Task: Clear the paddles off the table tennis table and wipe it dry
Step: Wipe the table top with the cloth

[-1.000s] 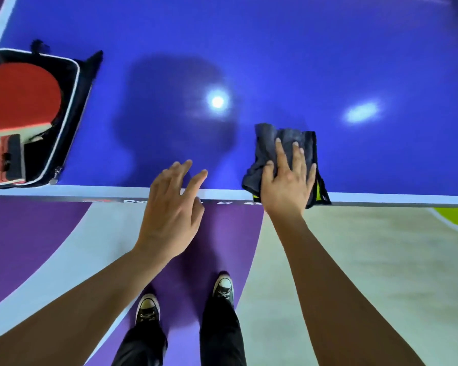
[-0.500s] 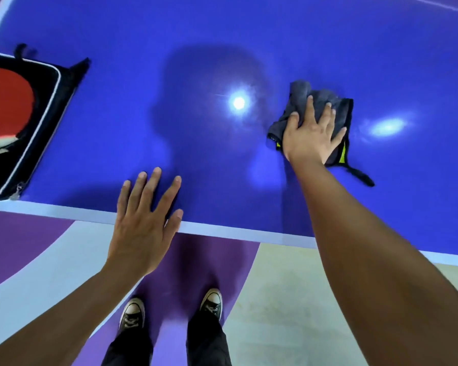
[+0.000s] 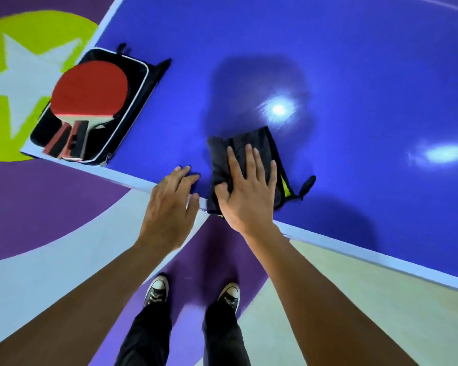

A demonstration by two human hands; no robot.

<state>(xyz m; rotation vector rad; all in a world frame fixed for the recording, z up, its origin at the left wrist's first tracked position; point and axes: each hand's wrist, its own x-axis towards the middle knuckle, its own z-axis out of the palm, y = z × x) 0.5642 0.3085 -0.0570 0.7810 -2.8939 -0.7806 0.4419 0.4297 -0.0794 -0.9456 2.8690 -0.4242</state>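
R hand lies flat on a folded dark grey cloth, fingers straight & spread, palm pressing it onto the blue table tennis table right at the near edge. Cloth's near corner hangs just over the white edge line. It has yellow-green trim on its R side & a small dark loop trailing on the tabletop beside it.

L hand is just beside the cloth, to its left; can't tell if they touch. Its fingers are relaxed, holding nothing, tips resting on the tabletop past the edge line. Hands are close together, neither gripping anything.

Red paddle sits in an unzipped black case w/ white piping at the table's near-left corner, well apart from the hands. Handle points toward the person; red-black pieces lie by it in the case, can't tell what exactly.

Tabletop is glossy w/ two light reflections & the person's shadow. Below: black trousers, black-white sneakers on a purple, pale & lime floor.
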